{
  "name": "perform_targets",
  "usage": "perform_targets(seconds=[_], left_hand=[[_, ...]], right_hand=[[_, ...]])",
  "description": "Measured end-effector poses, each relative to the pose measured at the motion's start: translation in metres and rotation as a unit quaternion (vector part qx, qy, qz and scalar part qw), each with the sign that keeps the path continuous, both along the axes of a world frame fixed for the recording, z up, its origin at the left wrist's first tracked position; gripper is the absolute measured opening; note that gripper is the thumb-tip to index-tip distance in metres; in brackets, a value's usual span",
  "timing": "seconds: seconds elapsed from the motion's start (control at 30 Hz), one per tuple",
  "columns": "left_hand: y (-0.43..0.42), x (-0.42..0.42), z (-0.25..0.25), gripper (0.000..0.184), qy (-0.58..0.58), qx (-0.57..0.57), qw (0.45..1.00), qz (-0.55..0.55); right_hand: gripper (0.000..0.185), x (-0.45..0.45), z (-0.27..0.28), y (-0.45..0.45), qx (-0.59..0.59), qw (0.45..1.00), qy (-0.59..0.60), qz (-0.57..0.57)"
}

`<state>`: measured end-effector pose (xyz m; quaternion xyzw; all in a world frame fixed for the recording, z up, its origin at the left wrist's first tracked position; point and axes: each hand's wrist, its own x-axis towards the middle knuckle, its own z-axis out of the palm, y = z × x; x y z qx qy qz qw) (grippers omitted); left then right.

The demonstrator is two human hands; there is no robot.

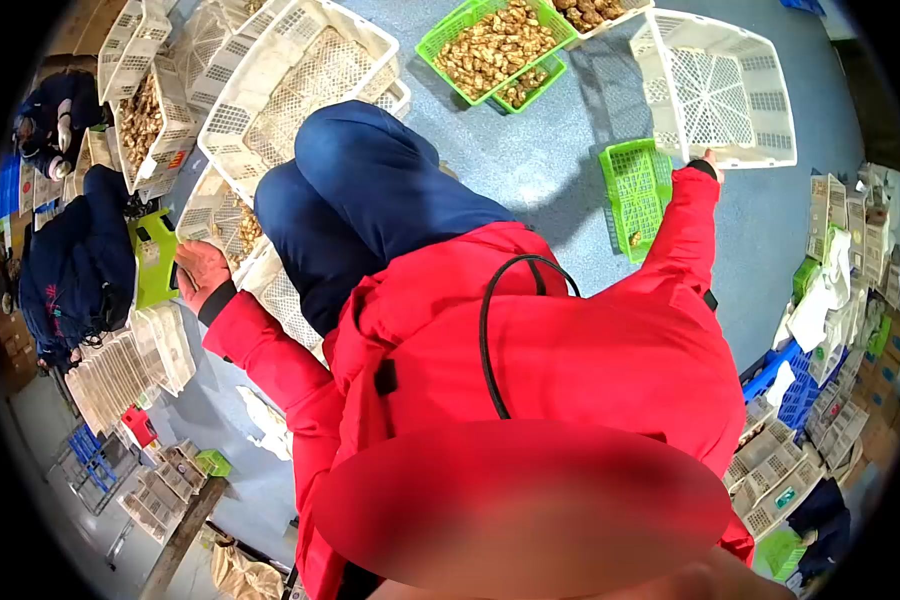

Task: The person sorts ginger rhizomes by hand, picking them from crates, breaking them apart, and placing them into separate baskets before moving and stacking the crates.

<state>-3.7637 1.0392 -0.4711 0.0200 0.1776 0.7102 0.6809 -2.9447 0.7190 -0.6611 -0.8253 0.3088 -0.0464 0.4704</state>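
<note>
My right hand (708, 163) is closed on the near rim of a white plastic crate (715, 95), whose mesh bottom shows. Just below and left of that crate lies a shallow green basket (635, 195) with a small brownish piece in its corner. My left hand (202, 268) is out to the side with its fingers extended, holding nothing that I can see. Close to its fingertips is a bright green plastic piece (154, 255); whether they touch it I cannot tell. A white crate (245, 225) with some brown, knobbly pieces stands between my left hand and my knees.
Ahead, a green basket (495, 45) full of brown, knobbly pieces overlaps a smaller green one (530, 88). A large white crate (300, 80) stands by my knees. Stacked crates (120, 375) and a person in dark clothing (80, 260) are at left. More crates (780, 470) line the right.
</note>
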Motion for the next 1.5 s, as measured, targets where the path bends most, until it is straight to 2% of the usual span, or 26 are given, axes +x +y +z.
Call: perform_targets(seconds=[0.03, 0.1, 0.13, 0.27, 0.33, 0.4, 0.43, 0.47, 0.5, 0.53, 0.6, 0.73, 0.87, 1.0, 1.07, 1.1, 1.17, 1.23, 1.27, 1.3, 1.33, 1.37, 1.4, 1.43, 1.47, 1.5], left_hand=[[0.0, -0.004, -0.004, 0.026, -0.003, 0.011, 1.0, -0.013], [-0.005, 0.005, 0.005, 0.025, 0.027, -0.026, 0.999, 0.028], [-0.008, 0.004, 0.008, 0.025, 0.027, -0.028, 0.999, 0.033], [-0.011, 0.0, 0.008, 0.026, 0.015, 0.009, 1.0, 0.013], [-0.013, -0.002, 0.007, 0.027, 0.023, 0.009, 0.999, 0.028], [-0.008, -0.006, -0.003, 0.028, 0.011, 0.006, 1.0, 0.023], [-0.005, -0.011, -0.007, 0.028, 0.006, 0.008, 1.0, 0.026], [-0.006, -0.007, -0.003, 0.031, 0.047, 0.024, 0.999, -0.002], [-0.009, -0.004, -0.006, 0.032, 0.02, 0.059, 0.997, -0.038], [-0.004, -0.008, -0.014, 0.032, 0.045, 0.057, 0.997, -0.029], [-0.014, 0.01, -0.002, 0.03, 0.024, 0.023, 0.999, -0.001], [-0.022, 0.016, -0.001, 0.025, -0.003, -0.012, 0.999, 0.052], [-0.021, 0.013, -0.002, 0.026, 0.009, 0.0, 0.999, 0.053], [-0.015, -0.006, -0.013, 0.032, -0.001, 0.043, 0.999, 0.0], [-0.013, -0.019, -0.022, 0.027, -0.018, -0.001, 0.998, 0.06], [-0.016, -0.016, -0.022, 0.024, -0.026, 0.012, 0.999, 0.039], [-0.013, -0.012, -0.021, 0.025, 0.008, -0.022, 0.998, 0.059], [-0.009, -0.006, -0.015, 0.026, -0.003, -0.02, 0.999, 0.049], [-0.012, -0.003, -0.012, 0.027, 0.001, -0.016, 0.999, 0.05], [-0.014, -0.001, -0.009, 0.027, 0.008, -0.015, 0.999, 0.051], [-0.013, 0.0, -0.006, 0.027, 0.016, -0.027, 0.998, 0.062], [-0.013, 0.0, -0.006, 0.026, 0.018, -0.022, 0.998, 0.056], [-0.014, -0.002, -0.004, 0.026, 0.022, -0.018, 0.998, 0.048], [-0.016, -0.002, -0.003, 0.026, 0.025, -0.016, 0.999, 0.041], [-0.015, -0.002, -0.002, 0.025, 0.028, -0.021, 0.998, 0.043], [-0.015, -0.005, -0.001, 0.024, 0.026, -0.015, 1.0, 0.004]], right_hand=[[0.053, 0.003, -0.01, 0.006, -0.034, 0.999, 0.005, 0.003], [0.055, -0.037, 0.036, 0.03, -0.113, 0.989, 0.024, 0.088], [0.05, -0.008, -0.022, 0.01, -0.006, 0.979, -0.001, 0.205], [0.052, -0.026, -0.028, 0.025, -0.092, 0.923, 0.103, 0.36], [0.056, -0.024, -0.034, 0.033, -0.406, 0.721, 0.17, 0.536], [0.06, -0.034, -0.041, 0.023, -0.525, 0.599, 0.105, 0.595], [0.061, -0.027, -0.059, 0.015, -0.483, 0.653, 0.037, 0.583], [0.059, -0.029, -0.065, 0.024, -0.522, 0.606, 0.056, 0.597], [0.057, -0.025, -0.072, 0.016, -0.48, 0.633, 0.021, 0.607], [0.056, -0.04, -0.034, 0.028, -0.52, 0.612, 0.032, 0.595], [0.046, -0.016, -0.062, 0.02, -0.52, 0.602, -0.047, 0.605], [0.043, -0.021, -0.058, 0.028, -0.498, 0.627, -0.048, 0.597], [0.041, -0.03, -0.048, 0.022, -0.439, 0.702, -0.02, 0.561], [0.039, -0.036, -0.056, -0.01, -0.335, 0.813, 0.014, 0.477], [0.038, -0.033, -0.069, -0.022, -0.223, 0.882, 0.033, 0.414], [0.037, -0.026, -0.083, -0.032, -0.125, 0.917, 0.042, 0.377], [0.036, -0.013, -0.101, -0.047, 0.033, 0.948, 0.044, 0.314], [0.03, -0.045, -0.037, -0.023, -0.297, 0.859, 0.043, 0.414], [0.033, -0.019, -0.067, -0.019, 0.042, 0.978, 0.102, 0.179], [0.035, -0.027, -0.045, -0.017, -0.169, 0.91, 0.073, 0.372], [0.037, -0.035, -0.024, -0.014, -0.392, 0.783, -0.017, 0.483], [0.038, -0.044, -0.004, -0.005, -0.522, 0.648, -0.085, 0.548], [0.039, -0.035, -0.019, -0.001, -0.249, 0.849, -0.03, 0.466], [0.04, -0.019, -0.033, 0.01, 0.051, 0.945, 0.029, 0.322], [0.047, 0.015, -0.064, 0.005, -0.024, 0.943, 0.094, 0.318], [0.051, 0.015, -0.051, 0.012, -0.104, 0.926, 0.128, 0.341]])
